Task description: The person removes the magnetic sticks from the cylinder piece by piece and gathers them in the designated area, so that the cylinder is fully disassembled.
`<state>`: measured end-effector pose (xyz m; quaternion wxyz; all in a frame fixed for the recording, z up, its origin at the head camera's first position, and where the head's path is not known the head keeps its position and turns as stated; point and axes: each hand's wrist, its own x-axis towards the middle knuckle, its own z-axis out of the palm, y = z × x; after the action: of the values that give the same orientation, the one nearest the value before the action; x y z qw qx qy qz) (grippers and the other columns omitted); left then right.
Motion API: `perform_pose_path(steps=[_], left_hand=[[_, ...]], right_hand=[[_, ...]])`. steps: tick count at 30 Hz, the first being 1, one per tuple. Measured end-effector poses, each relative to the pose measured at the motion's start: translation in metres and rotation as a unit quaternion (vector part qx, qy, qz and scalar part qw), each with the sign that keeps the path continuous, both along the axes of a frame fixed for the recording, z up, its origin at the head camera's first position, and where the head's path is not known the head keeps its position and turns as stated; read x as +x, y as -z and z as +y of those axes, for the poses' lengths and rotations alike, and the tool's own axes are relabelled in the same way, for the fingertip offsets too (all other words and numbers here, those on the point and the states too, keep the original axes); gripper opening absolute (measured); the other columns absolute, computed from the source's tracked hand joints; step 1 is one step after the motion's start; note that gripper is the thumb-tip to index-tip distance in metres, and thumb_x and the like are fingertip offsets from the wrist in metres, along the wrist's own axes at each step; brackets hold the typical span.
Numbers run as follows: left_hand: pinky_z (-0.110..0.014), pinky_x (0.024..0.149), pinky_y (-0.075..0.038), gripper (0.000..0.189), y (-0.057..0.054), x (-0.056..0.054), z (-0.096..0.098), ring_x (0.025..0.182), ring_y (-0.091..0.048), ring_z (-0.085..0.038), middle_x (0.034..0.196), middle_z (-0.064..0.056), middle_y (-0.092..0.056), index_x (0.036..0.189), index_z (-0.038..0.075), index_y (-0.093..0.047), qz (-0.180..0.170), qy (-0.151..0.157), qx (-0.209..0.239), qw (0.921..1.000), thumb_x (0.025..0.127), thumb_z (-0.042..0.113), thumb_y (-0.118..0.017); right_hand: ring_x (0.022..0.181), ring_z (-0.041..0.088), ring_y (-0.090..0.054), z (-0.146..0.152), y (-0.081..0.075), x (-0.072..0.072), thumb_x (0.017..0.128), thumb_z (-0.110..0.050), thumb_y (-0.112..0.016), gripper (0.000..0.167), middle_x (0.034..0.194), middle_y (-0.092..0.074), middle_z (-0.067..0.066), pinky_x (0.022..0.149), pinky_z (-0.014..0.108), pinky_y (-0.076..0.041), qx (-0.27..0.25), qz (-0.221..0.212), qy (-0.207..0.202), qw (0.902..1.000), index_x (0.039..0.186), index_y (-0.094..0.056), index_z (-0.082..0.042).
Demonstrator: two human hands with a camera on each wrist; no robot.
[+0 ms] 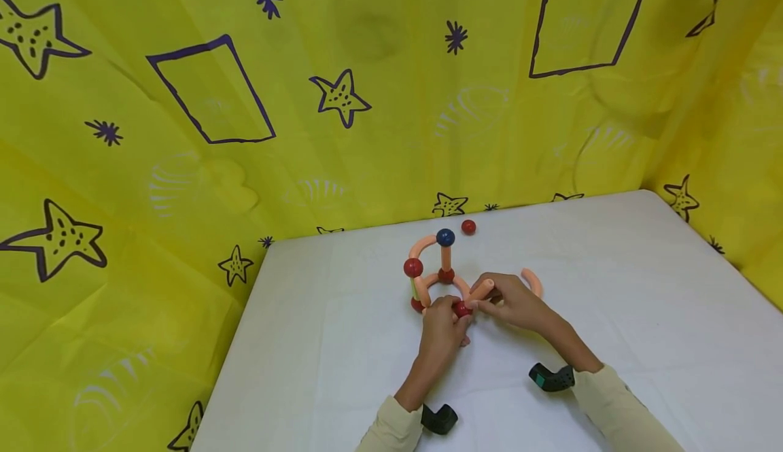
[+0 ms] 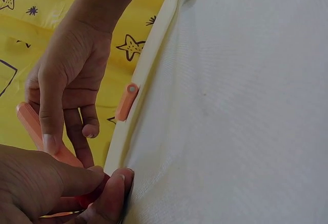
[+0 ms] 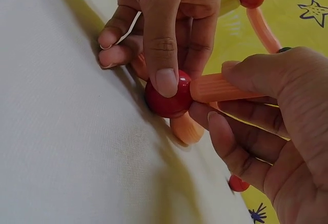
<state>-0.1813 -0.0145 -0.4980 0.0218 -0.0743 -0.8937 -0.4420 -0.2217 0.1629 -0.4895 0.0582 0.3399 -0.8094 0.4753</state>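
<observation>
My left hand pinches a red ball at the near corner of a toy frame of balls and rods. With thumb and fingers my right hand grips an orange rod, its end right at that ball. The rod slants upward in the head view. Behind the fingers, the frame has a blue ball at its top, a red ball at its upper left and another red ball at the back of its base. Curved orange rods and a green rod join them; my left fingers hide part of the base.
A loose red ball lies behind the frame near the far table edge. Just beyond my right hand is a curved orange rod. Yellow patterned cloth hangs behind and beside the white table.
</observation>
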Motion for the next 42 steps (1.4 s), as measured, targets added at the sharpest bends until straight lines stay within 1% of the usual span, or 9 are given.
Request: perform_pose_path(steps=[8,11,15,19,24,29,34,38,42], left_hand=[[-0.009,0.045,-0.043,0.032,-0.002,0.001,0.001,0.043,-0.049,0.004,0.094,-0.01,-0.063,0.112,-0.003,-0.065,0.008,-0.01,-0.02,0.9997,0.084,0.009,-0.076],[-0.01,0.045,-0.043,0.032,-0.002,0.001,0.001,0.043,-0.048,0.003,0.093,-0.009,-0.062,0.111,-0.003,-0.065,0.006,-0.01,-0.015,0.9998,0.084,0.009,-0.076],[-0.011,0.044,-0.043,0.032,-0.003,0.002,0.002,0.043,-0.049,0.003,0.094,-0.009,-0.062,0.111,-0.003,-0.064,-0.001,-0.006,-0.006,1.0,0.084,0.009,-0.076],[-0.011,0.044,-0.044,0.032,-0.003,0.002,0.001,0.043,-0.05,0.003,0.094,-0.009,-0.061,0.111,-0.003,-0.064,-0.003,-0.003,-0.002,1.0,0.084,0.009,-0.076],[-0.011,0.043,-0.044,0.031,-0.002,0.001,0.0,0.042,-0.05,0.003,0.093,-0.009,-0.062,0.111,-0.003,-0.064,-0.001,-0.002,-0.003,1.0,0.085,0.01,-0.076],[-0.011,0.044,-0.044,0.033,-0.002,0.002,0.001,0.043,-0.05,0.002,0.094,-0.01,-0.062,0.112,-0.003,-0.064,-0.008,-0.005,-0.009,0.9999,0.084,0.01,-0.076],[-0.012,0.044,-0.044,0.033,-0.002,0.003,0.0,0.042,-0.051,0.002,0.095,-0.011,-0.062,0.113,-0.003,-0.064,-0.012,-0.005,-0.006,0.9999,0.084,0.009,-0.076],[-0.012,0.044,-0.044,0.033,-0.003,0.002,0.0,0.042,-0.051,0.001,0.095,-0.011,-0.062,0.113,-0.003,-0.064,-0.014,-0.009,-0.007,0.9998,0.084,0.009,-0.076],[-0.013,0.044,-0.045,0.032,-0.004,0.002,0.001,0.042,-0.052,0.0,0.095,-0.011,-0.061,0.112,-0.003,-0.063,-0.02,-0.008,-0.001,0.9998,0.084,0.008,-0.075]], right_hand=[[0.075,0.0,-0.062,0.003,-0.001,-0.001,0.086,-0.006,-0.073,0.012,0.091,-0.067,0.002,0.066,0.02,-0.055,-0.006,-0.004,0.036,0.9993,0.095,-0.066,-0.008],[0.073,0.006,-0.064,0.001,-0.006,0.003,0.085,0.0,-0.072,0.014,0.091,-0.067,0.007,0.065,0.021,-0.056,0.001,0.0,0.04,0.9992,0.097,-0.065,-0.002],[0.077,0.009,-0.066,0.0,-0.006,0.003,0.086,0.0,-0.07,0.013,0.094,-0.068,0.007,0.067,0.024,-0.057,-0.001,-0.005,0.036,0.9993,0.096,-0.064,-0.006],[0.081,0.003,-0.063,0.003,-0.003,0.0,0.089,-0.007,-0.068,0.009,0.094,-0.069,0.001,0.068,0.023,-0.056,-0.01,-0.012,0.036,0.9992,0.095,-0.064,-0.014],[0.081,0.013,-0.064,0.004,-0.003,0.001,0.09,-0.006,-0.066,0.007,0.097,-0.07,0.006,0.069,0.023,-0.056,-0.023,-0.022,0.049,0.9983,0.095,-0.063,-0.01],[0.081,0.012,-0.064,0.008,-0.006,0.002,0.09,-0.008,-0.067,0.01,0.103,-0.072,0.01,0.068,0.02,-0.055,-0.015,-0.011,0.102,0.9946,0.1,-0.064,-0.007],[0.078,0.005,-0.063,0.014,-0.015,0.004,0.091,-0.006,-0.067,0.024,0.097,-0.073,0.013,0.064,0.019,-0.051,-0.039,-0.012,0.157,0.9867,0.114,-0.064,0.0],[0.076,0.002,-0.062,0.024,-0.022,0.006,0.092,-0.006,-0.065,0.023,0.092,-0.072,0.008,0.061,0.018,-0.048,-0.072,-0.018,0.178,0.9813,0.114,-0.065,0.0],[0.079,-0.004,-0.06,0.039,-0.026,0.008,0.096,-0.01,-0.061,0.023,0.096,-0.068,-0.015,0.064,0.014,-0.05,-0.103,-0.042,0.199,0.9736,0.114,-0.065,0.003]])
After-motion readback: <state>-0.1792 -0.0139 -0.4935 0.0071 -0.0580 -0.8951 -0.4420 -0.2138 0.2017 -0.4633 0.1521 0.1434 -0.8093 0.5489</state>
